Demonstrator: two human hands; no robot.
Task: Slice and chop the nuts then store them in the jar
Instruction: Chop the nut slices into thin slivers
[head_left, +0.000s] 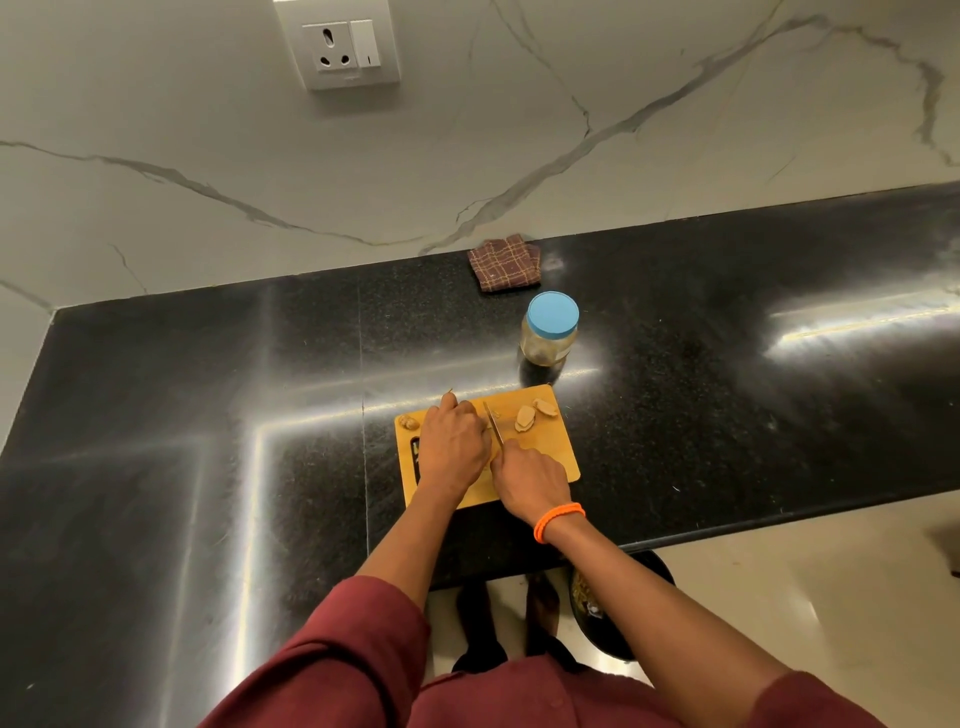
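A small wooden cutting board (558, 457) lies on the black counter. My right hand (530, 478) grips a knife (494, 423) whose blade points away from me across the board. My left hand (453, 441) rests on the board just left of the blade, fingers curled down over something hidden beneath them. Pale nut pieces (525, 417) lie on the board's far right part, and one brown nut (409, 422) sits at its far left corner. A clear jar (548, 343) with a blue lid on stands upright beyond the board.
A folded brown checked cloth (505, 262) lies against the marble wall behind the jar. The black counter (208, 415) stretches wide to the left and right. Its front edge runs just behind my right wrist. A dark bin (613, 608) stands on the floor below.
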